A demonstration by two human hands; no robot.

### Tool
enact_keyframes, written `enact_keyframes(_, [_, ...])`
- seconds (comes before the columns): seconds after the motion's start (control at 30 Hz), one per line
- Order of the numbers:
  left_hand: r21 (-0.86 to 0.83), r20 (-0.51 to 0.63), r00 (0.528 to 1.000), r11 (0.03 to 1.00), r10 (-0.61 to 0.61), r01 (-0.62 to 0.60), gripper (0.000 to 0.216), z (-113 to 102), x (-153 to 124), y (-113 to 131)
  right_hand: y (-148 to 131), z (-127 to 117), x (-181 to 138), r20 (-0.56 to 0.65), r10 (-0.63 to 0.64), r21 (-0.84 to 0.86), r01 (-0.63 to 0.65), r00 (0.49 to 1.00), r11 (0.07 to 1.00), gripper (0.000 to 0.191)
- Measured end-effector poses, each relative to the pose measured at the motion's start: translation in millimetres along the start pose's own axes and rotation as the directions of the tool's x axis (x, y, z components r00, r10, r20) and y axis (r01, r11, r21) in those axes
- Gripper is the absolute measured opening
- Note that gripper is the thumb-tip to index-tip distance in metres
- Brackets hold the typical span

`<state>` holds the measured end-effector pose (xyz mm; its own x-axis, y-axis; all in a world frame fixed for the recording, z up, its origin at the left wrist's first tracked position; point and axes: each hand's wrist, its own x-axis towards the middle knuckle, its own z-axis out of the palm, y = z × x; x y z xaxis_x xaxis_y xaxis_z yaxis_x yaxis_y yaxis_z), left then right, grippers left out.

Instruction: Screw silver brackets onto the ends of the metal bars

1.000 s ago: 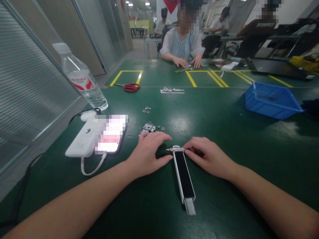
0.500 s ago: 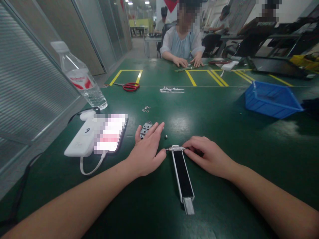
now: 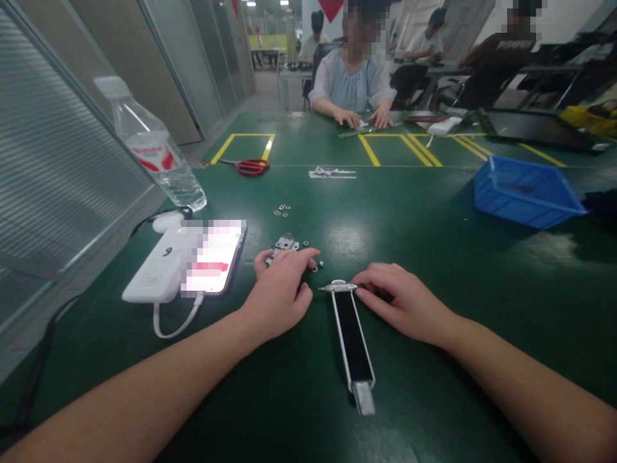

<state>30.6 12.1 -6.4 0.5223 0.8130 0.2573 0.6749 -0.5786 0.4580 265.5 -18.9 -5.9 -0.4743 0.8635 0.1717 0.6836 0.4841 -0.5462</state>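
Note:
My right hand (image 3: 402, 299) pinches the right end of a thin metal rod (image 3: 343, 287). The rod crosses the top of a long, flat black part with a silver frame (image 3: 354, 337), which lies on the table with a silver tab at its near end. My left hand (image 3: 282, 289) is to the left of the rod, thumb and fingers apart, palm down. Its fingertips hover over or touch small metal pieces; contact is unclear. Metal hinge-like plates (image 3: 285, 243) are partly hidden behind those fingers. Beside the index fingertip lie a small washer (image 3: 315, 266) and a tiny nut (image 3: 321, 264).
Several loose washers (image 3: 281, 211) lie farther back, with thin silver strips (image 3: 332, 173) and red-handled scissors (image 3: 252, 167) beyond. On the left are a water bottle (image 3: 157, 154), a white power bank (image 3: 154, 267) and a phone (image 3: 216, 257). A blue bin (image 3: 527, 193) stands right; a co-worker (image 3: 354, 80) sits opposite.
My left hand has drawn away from the rod's left end, and its fingers have bent, uncovering small washers and nuts. My right hand stays on the rod.

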Motion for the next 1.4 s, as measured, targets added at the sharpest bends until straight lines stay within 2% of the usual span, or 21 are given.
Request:
enact_keyframes(0.13, [0.028,0.012,1.000,1.000,0.002,-0.002,0.040,-1.4,1.2,2.8,0.2,0.0,0.2,0.002,-0.012,-0.005,0.012,1.000,1.000,0.015])
enact_keyframes(0.6, [0.052,0.103,0.994,0.998,0.032,-0.038,0.028,-5.1,2.6,4.1,-0.1,0.0,-0.2,0.003,-0.006,-0.015,0.006,1.000,1.000,0.014])
enact_keyframes(0.8, [0.063,0.092,0.993,0.995,0.074,-0.080,0.025,-2.0,1.8,2.1,0.1,0.0,-0.2,-0.010,-0.003,-0.016,0.003,1.000,1.000,0.014])
enact_keyframes(1.2, [0.121,0.123,0.992,0.992,0.023,-0.038,0.019,-2.6,3.3,4.8,-0.7,-0.4,0.1,-0.009,-0.003,-0.003,0.003,1.000,1.000,0.014])
enact_keyframes(1.4, [0.085,0.090,0.995,0.995,0.042,-0.049,0.018,-2.2,1.9,2.7,-1.1,-1.1,-0.3,-0.009,-0.009,-0.008,0.009,1.000,1.000,0.014])
